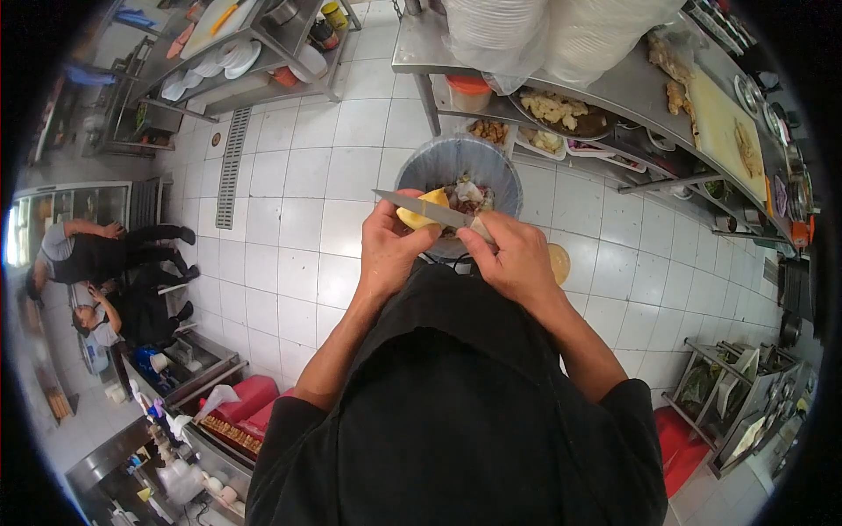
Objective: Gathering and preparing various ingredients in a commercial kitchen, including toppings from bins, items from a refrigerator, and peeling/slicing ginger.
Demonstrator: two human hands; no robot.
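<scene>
A yellow piece of fruit or vegetable point(413, 219) is held between the fingers and thumb of my left hand point(389, 244). My right hand point(510, 253) grips a kitchen knife point(437, 212) by its pale handle. The blade points left and passes over the yellow piece; whether its edge is cutting in, I cannot tell. Both hands are above a round bin point(411, 161) lined with a clear plastic bag. Food scraps point(470, 191) lie inside the bin, partly hidden by my hands and the knife.
A steel table point(427, 49) stands ahead, with bagged stacks of white containers point(496, 29). Its lower shelf holds a pan of pale food point(552, 108). A cutting board point(727, 131) lies at right. A floor drain point(233, 167) and two people point(92, 253) are at left. A round tan object point(559, 264) lies beside the bin.
</scene>
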